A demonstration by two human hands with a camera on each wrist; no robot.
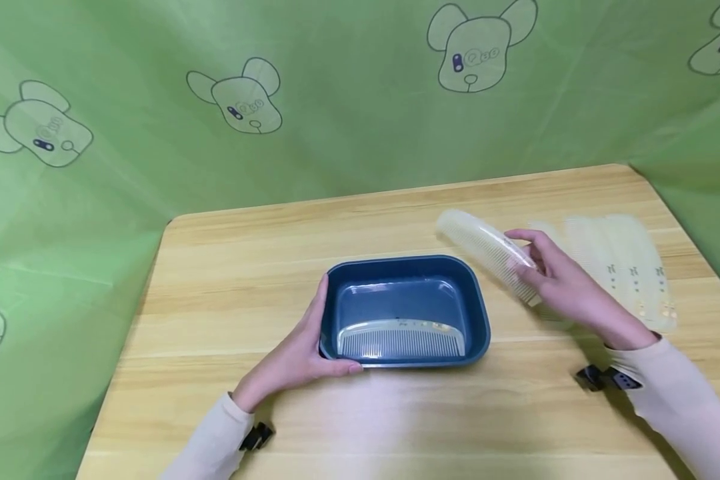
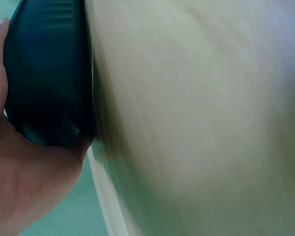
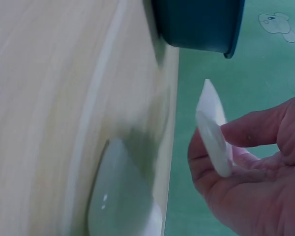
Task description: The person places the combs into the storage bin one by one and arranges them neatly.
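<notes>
A dark blue rectangular plastic basin (image 1: 390, 300) stands mid-table, with a pale translucent comb (image 1: 402, 341) lying along its front inside wall. My left hand (image 1: 297, 357) grips the basin's front left corner, thumb along the front and fingers up the left side. In the left wrist view that hand (image 2: 34, 182) wraps the basin's outer wall (image 2: 49, 73). My right hand (image 1: 555, 277) pinches another translucent comb (image 1: 486, 247) above the table, right of the basin. The right wrist view shows this comb (image 3: 214, 130) edge-on between thumb and fingers.
Several more pale combs (image 1: 621, 247) lie side by side at the table's right, partly behind my right hand. A green curtain (image 1: 348, 100) with bear-head prints hangs beyond the wooden table (image 1: 228, 287) and at its sides.
</notes>
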